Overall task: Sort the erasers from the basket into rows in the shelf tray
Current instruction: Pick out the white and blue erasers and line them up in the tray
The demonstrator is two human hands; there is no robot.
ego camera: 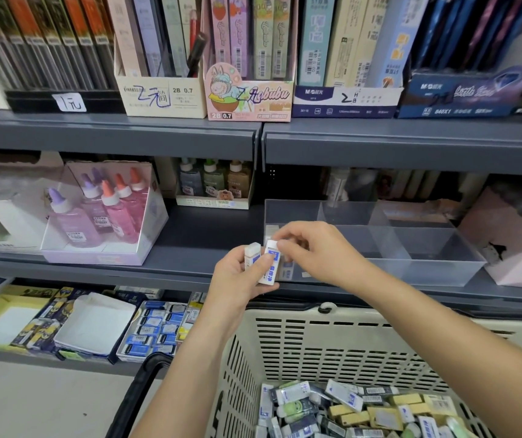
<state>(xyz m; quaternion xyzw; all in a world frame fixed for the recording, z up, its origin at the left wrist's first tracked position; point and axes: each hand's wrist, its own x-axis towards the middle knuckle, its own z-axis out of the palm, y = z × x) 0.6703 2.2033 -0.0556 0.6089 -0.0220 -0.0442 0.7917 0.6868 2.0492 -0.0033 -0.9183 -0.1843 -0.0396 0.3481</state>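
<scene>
Right of the left hand (237, 278), which grips two erasers (269, 265), the right hand (316, 251) pinches one; a weak pinch may drop it.

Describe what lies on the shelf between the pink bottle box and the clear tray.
In the head view, mostly bare grey shelf; a small box of three bottles sits at the back, between the bottle box and tray.

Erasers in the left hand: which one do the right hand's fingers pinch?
The blue-sleeved eraser: the right hand pinches its white top. Only the left hand holds the paler eraser beside it.
</scene>
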